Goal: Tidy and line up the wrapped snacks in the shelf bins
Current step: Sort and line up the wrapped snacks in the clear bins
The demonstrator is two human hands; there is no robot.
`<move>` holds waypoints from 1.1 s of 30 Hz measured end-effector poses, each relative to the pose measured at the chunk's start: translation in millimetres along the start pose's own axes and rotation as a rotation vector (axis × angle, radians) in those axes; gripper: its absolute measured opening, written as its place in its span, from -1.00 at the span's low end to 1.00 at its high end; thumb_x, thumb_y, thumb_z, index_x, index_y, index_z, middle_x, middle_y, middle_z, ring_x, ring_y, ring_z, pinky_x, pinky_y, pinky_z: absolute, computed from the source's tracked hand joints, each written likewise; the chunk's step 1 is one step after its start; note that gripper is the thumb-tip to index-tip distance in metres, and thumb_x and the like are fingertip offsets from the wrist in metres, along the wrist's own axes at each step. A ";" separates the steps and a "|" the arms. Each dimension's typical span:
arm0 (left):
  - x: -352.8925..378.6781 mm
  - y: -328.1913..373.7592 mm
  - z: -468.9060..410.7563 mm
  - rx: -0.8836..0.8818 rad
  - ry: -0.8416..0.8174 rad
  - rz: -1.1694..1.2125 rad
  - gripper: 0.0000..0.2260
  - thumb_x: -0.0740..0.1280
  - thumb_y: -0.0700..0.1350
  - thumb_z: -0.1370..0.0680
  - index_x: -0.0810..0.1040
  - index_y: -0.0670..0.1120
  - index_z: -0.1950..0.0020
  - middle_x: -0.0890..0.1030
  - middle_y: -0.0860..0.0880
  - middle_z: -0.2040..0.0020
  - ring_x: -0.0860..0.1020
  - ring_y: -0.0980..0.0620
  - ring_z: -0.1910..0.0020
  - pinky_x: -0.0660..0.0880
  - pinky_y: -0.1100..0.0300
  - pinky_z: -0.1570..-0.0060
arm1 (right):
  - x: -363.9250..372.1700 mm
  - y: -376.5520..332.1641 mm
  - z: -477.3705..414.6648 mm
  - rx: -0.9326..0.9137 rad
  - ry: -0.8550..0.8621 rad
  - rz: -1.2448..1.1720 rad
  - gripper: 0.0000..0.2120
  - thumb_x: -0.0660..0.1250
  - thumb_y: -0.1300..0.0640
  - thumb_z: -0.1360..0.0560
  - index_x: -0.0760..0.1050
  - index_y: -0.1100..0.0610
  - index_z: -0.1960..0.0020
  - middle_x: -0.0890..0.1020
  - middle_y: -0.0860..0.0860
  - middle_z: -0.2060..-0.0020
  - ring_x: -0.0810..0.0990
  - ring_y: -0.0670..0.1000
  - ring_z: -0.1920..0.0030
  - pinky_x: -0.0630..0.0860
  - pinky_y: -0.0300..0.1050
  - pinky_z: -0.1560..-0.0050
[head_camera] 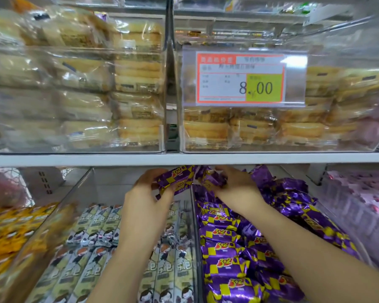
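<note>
Thing in hand: a purple packet [176, 179] with yellow checks, held up at the back of the lower shelf, just under the shelf edge [184, 159] and above the clear divider [194, 226] between two bins.
Weight: likely very light; a single small wrapped snack.
Wrapper: thin, shiny foil film, so probably slippery and noisy. It creases easily, and the crimped ends flare.
Contents: judged soft or crumbly, so a hard squeeze could crush it.
Where to take hold: along the long sides of the filled middle, with fingers on one side and thumb on the other. The flat end seals would only twist.
Left hand [147, 200]: raised from the forearm over the cream stick packets [96, 226], wrist slightly bent back. Its fingers and thumb are curled round the left end of the purple packet and grasp it.
Right hand [239, 189]: reaching in over the purple heap [239, 248], back of the hand upward. Its fingers are curled over crinkled purple foil, clenched on what looks like a second packet [208, 178]. Motion blur makes it hard to be sure that this is not the same one.
Hands together: near each other, with the foil bunched between them.
Where the rest lie: the purple heap fills the bin to the right of the divider. It sits in rough rows at the front and is jumbled toward the back right.
Next move, as a judgement: lay each packet flat, label up, in line with the front rows.
</note>
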State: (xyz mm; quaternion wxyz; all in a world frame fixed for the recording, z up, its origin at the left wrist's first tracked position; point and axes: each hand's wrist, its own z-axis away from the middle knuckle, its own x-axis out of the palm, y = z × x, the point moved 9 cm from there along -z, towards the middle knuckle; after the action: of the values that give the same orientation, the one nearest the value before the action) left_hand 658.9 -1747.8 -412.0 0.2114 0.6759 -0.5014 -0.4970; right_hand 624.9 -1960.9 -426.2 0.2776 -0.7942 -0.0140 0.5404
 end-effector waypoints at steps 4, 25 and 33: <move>3.3 1.0 1.7 -0.006 -0.015 -0.014 -0.83 0.36 -0.04 -0.52 0.45 0.17 -0.04 0.52 0.22 0.19 0.43 0.35 0.26 0.29 0.45 0.36 | -53.5 -0.3 20.6 -0.035 0.193 0.355 -0.65 0.23 -0.17 -0.50 0.52 0.08 -0.06 0.62 0.07 0.01 0.56 0.14 -0.04 0.43 -0.12 0.05; 3.2 8.2 12.5 0.022 -0.017 0.027 -0.83 0.37 -0.03 -0.52 0.45 0.17 -0.04 0.52 0.28 0.17 0.46 0.35 0.18 0.29 0.53 0.29 | 26.0 -9.6 22.9 -0.275 -0.357 0.392 -0.62 0.27 0.03 -0.55 0.40 0.02 -0.36 0.49 0.02 -0.29 0.46 0.08 -0.26 0.43 -0.07 -0.22; -2.6 -2.8 1.3 0.022 0.025 -0.027 -0.81 0.39 -0.08 -0.50 0.48 0.17 -0.02 0.57 0.23 0.24 0.54 0.21 0.30 0.38 0.48 0.40 | 54.8 3.1 4.0 -0.235 -0.612 0.421 -0.51 0.33 0.01 -0.52 0.36 0.14 -0.39 0.48 0.08 -0.28 0.48 0.10 -0.20 0.46 -0.12 -0.14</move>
State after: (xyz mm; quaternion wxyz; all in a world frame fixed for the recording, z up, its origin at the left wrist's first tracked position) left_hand 659.0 -1744.1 -413.6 0.2035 0.6910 -0.4948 -0.4860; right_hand 643.4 -1944.1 -475.3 0.0509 -0.6083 0.0055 0.7920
